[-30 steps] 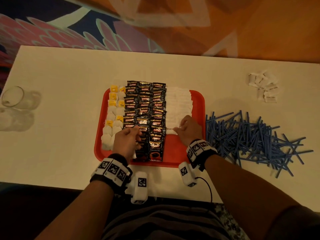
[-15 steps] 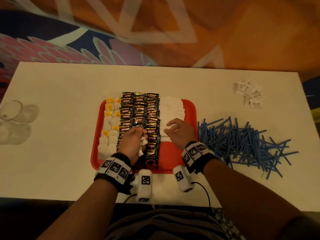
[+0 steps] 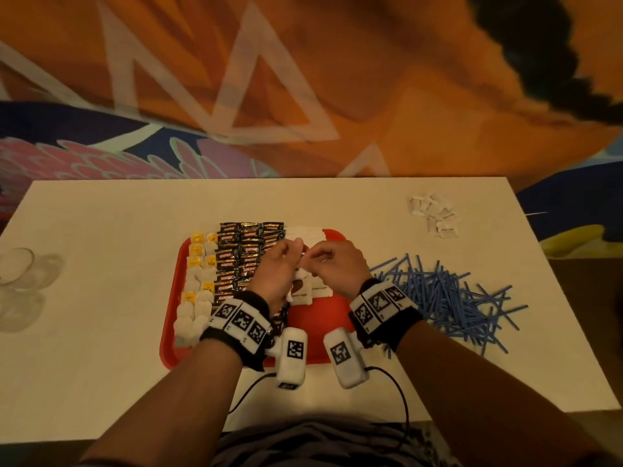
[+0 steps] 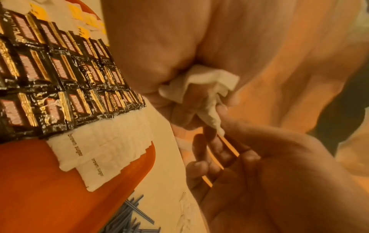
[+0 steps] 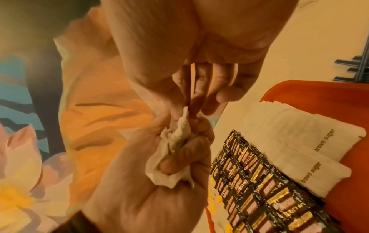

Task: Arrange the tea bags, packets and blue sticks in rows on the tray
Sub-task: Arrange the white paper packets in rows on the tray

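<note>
Both hands hover together over the red tray (image 3: 313,326). My left hand (image 3: 290,256) grips a crumpled bunch of white packets (image 4: 199,85), also seen as a bunch of white packets (image 5: 175,151). My right hand (image 3: 315,259) pinches the tip of one packet in that bunch, its fingers (image 5: 194,100) closed on it. On the tray lie rows of tea bags (image 3: 197,288) at the left, black packets (image 3: 241,251) in the middle and white brown-sugar packets (image 5: 299,138) at the right. The blue sticks (image 3: 438,291) lie heaped on the table, right of the tray.
A small pile of white packets (image 3: 433,214) lies at the table's back right. A clear glass (image 3: 15,267) stands at the left edge. The tray's near right part is bare red. Cables run from the wrist cameras to the table's near edge.
Both hands have risen from the tray and come together. The right hand left the laid sugar row and now pinches a packet in the left hand's bunch. The head view tilted up.
</note>
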{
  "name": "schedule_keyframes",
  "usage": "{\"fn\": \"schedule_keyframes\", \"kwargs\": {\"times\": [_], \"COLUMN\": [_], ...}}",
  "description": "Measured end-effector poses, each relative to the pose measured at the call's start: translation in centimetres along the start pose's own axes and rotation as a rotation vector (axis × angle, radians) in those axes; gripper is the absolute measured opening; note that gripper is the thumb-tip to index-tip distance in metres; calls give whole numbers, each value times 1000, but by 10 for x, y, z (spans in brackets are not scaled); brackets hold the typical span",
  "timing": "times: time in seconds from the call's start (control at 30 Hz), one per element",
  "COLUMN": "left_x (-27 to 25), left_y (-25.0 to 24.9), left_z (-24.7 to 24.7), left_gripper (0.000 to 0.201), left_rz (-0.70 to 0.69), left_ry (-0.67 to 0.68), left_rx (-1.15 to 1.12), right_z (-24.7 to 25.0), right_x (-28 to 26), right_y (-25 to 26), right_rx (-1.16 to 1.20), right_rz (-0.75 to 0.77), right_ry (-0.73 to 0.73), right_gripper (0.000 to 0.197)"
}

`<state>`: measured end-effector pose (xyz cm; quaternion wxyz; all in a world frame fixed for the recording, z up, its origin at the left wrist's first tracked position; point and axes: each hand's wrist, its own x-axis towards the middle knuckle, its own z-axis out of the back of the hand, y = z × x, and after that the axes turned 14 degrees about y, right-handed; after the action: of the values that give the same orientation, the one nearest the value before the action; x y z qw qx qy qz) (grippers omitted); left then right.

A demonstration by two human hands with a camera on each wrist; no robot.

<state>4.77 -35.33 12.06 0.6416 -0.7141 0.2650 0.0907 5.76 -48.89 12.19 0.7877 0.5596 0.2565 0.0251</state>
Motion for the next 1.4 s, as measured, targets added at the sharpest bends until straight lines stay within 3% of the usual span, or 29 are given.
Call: {"fn": "schedule_keyframes", "kwargs": {"times": [0.1, 0.2, 0.3, 0.47, 0.57, 0.77, 0.83, 0.9, 0.97, 1.17, 1.4], "left_x": [-6, -9, -8, -8, -8, -6, -6, -6, -5, -3, -6], "left_y": [-3, -3, 2, 2, 2, 3, 2, 1, 3, 9, 30], "left_z": [-6, -6, -2, -2, -1, -7, -8, -8, -7, -7, 10], "left_gripper": [43, 26, 23, 24, 30, 14, 23, 34, 37, 10, 13], "left_rz": [-22, -64, -82, -110, -131, -147, -150, -160, -169, -122, -5], "left_ry": [0, 2, -7, -68, -57, -8, -12, -18, -16, -109, -279], "left_rx": [-39, -80, -83, -38, -8, -18, -43, -58, -45, -134, -111], "right_z": [6, 8, 10, 8, 9, 14, 15, 16, 15, 14, 15], "right_x": [-2, -2, -1, -8, -13, -7, -8, -11, -13, -12, 3], "right_y": [2, 0, -1, -3, -4, -9, -8, -9, -12, -27, -73], "right_rx": [111, 247, 359, 361, 289, 412, 488, 454, 361, 309, 98], "right_rz": [-15, -32, -36, 13, 61, 1, 15, 3, 18, 23, -126], "right_ry": [-58, -110, -154, -91, -53, -267, -257, -188, -135, -153, -134], "right_gripper": [9, 9, 15, 5, 21, 28, 32, 42, 36, 22, 27]}}
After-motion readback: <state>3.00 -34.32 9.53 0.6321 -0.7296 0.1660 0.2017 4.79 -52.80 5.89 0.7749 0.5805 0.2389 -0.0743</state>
